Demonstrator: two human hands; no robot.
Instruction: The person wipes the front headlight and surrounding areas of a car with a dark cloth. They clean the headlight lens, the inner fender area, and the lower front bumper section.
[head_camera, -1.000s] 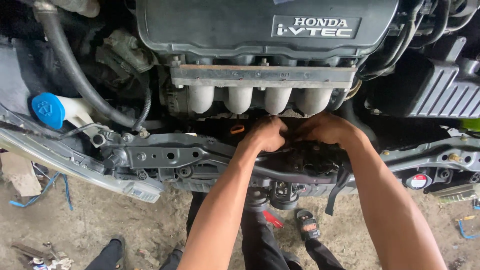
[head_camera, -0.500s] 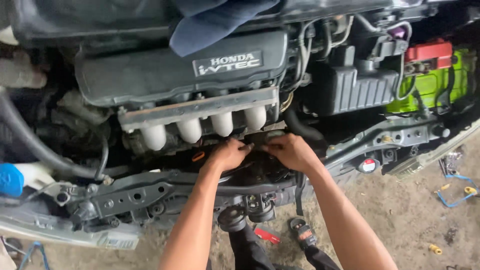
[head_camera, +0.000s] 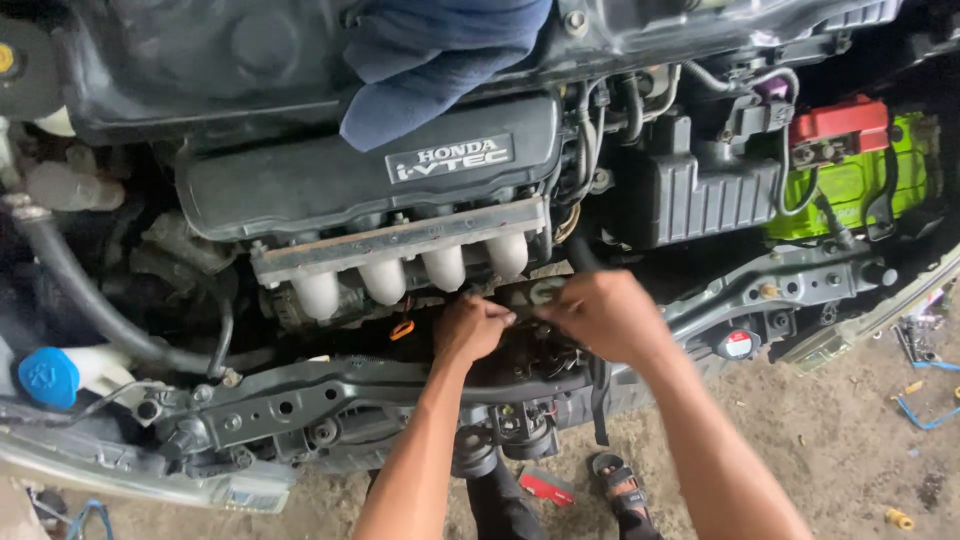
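Both my hands reach into an open engine bay, just below the four pale intake runners (head_camera: 405, 278). My left hand (head_camera: 472, 326) is curled around a dark part (head_camera: 532, 296) low at the front of the engine. My right hand (head_camera: 603, 315) grips the same part from the right, fingers closed and almost touching the left hand. The part is mostly hidden under my fingers. A small orange ring (head_camera: 402, 329) sits just left of my left hand. The black engine cover (head_camera: 330, 185) lies above the runners.
A blue cloth (head_camera: 440, 60) lies over the top of the engine cover. A black air box (head_camera: 700, 195) and a green battery with a red terminal cap (head_camera: 838, 125) are at the right. A blue reservoir cap (head_camera: 48, 375) is at the left. The grey front crossmember (head_camera: 300, 405) runs below my hands, with dirt ground and my sandalled foot (head_camera: 620, 485) beneath.
My view has swung right and tilted, bringing the battery and blue cloth into sight. Both hands stay closed on the same dark part below the runners.
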